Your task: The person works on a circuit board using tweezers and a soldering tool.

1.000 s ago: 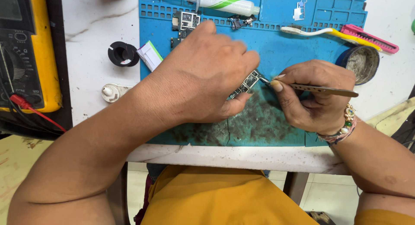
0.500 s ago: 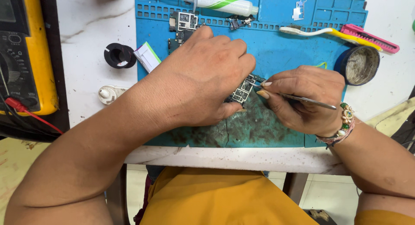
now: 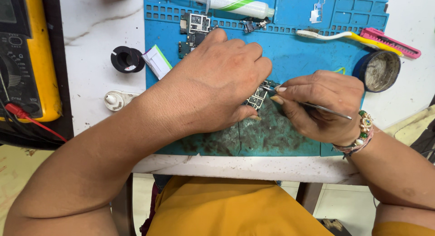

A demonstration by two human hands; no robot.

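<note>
Blue mat [image 3: 317,45]: left hand [image 3: 217,82] fingers curled, pinning small circuit board [image 3: 256,98]; right hand [image 3: 321,104] pinching thin metal tool [image 3: 326,110], probing board. Next move likely needs steady tip.

The work mat [image 3: 312,68] is matt blue rubbery sheet, worn dark and grimy along its near edge. The small circuit board [image 3: 256,98] shows dull green laminate studded with shiny metal parts. The thin tool [image 3: 324,108] is bare, polished metal. At the mat's far edge lies a glossy white plastic syringe tube [image 3: 235,4]. The table [image 3: 93,77] looks like smooth white marble-patterned stone. The meter [image 3: 27,59] has a yellow rubbery casing.
</note>
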